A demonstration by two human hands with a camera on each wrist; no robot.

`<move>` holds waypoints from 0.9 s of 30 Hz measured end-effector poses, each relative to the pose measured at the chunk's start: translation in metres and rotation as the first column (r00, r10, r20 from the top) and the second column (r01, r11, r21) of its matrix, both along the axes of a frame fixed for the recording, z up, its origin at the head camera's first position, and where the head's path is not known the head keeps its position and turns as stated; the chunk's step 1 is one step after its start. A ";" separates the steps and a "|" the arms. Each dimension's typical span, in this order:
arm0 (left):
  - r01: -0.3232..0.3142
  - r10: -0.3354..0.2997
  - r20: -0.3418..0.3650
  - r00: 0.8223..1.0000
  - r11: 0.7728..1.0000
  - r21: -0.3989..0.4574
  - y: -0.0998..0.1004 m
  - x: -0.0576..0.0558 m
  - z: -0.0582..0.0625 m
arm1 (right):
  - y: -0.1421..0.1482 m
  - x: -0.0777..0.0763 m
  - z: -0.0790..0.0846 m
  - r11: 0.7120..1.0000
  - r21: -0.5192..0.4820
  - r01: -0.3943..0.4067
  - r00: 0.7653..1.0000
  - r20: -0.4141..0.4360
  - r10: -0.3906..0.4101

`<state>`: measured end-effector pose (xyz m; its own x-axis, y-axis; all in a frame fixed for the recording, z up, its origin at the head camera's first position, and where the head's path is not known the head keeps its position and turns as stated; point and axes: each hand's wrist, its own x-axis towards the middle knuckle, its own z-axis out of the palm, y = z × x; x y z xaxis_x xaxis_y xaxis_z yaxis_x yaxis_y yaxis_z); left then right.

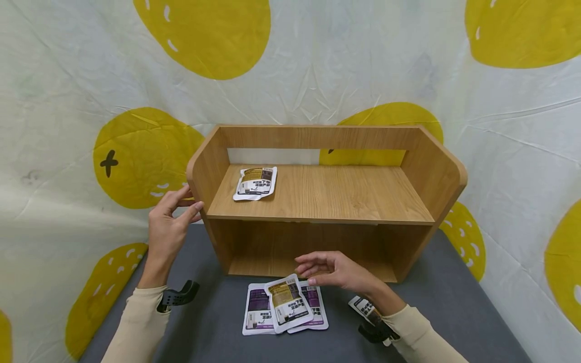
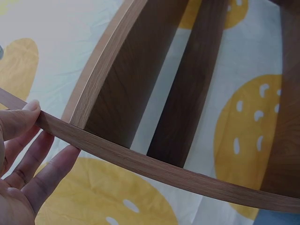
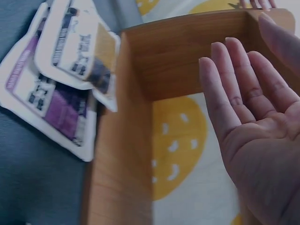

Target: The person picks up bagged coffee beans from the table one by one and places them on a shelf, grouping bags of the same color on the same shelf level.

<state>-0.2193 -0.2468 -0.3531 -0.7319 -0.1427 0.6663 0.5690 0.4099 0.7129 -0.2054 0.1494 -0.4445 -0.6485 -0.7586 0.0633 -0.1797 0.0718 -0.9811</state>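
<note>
A light-brown, two-tier wooden shelf (image 1: 336, 194) stands on a dark grey counter (image 1: 213, 327), filling the middle of the head frame. At centre left, the left hand (image 1: 167, 232) holds the shelf's left side panel; its grip pinches the edge, with the thumb on one face and fingers on the other, as the left wrist view shows. The right hand (image 1: 340, 272) hovers at lower centre right, before the lower tier; its grip is empty and spread, the fingers extended and slightly bent, apart from the packets in the right wrist view.

A white-and-gold flat pouch (image 1: 255, 184) lies on the upper tier, left of centre. At lower centre, in front of the shelf, a second white-and-gold pouch (image 1: 289, 305) lies tilted over two white-and-purple flat pouches (image 1: 258, 308) on the counter. A white packet with dark print (image 1: 360, 305) shows at lower right, partly hidden by the right wrist. Behind everything hangs a whitish cloth backdrop (image 1: 299, 65) with large yellow rounded shapes (image 1: 209, 35).
</note>
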 end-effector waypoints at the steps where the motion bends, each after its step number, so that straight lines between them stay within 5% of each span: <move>1: 0.000 0.000 0.000 1.000 1.000 0.000 0.000 0.000 0.000 | 0.000 0.000 -0.004 1.000 -0.002 0.004 1.000 0.010 -0.004; 18: 0.004 -0.003 -0.008 1.000 1.000 0.004 0.001 0.000 0.000 | -0.017 0.007 -0.054 0.989 -0.008 0.149 0.981 0.131 -0.146; 27: -0.002 0.002 -0.006 1.000 1.000 0.000 0.000 -0.001 -0.001 | -0.023 0.012 -0.064 0.979 0.065 0.196 0.972 0.120 -0.202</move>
<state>-0.2200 -0.2467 -0.3537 -0.7274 -0.1439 0.6709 0.5729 0.4108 0.7093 -0.1939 0.1261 -0.5087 -0.7869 -0.6137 -0.0648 -0.0321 0.1455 -0.9888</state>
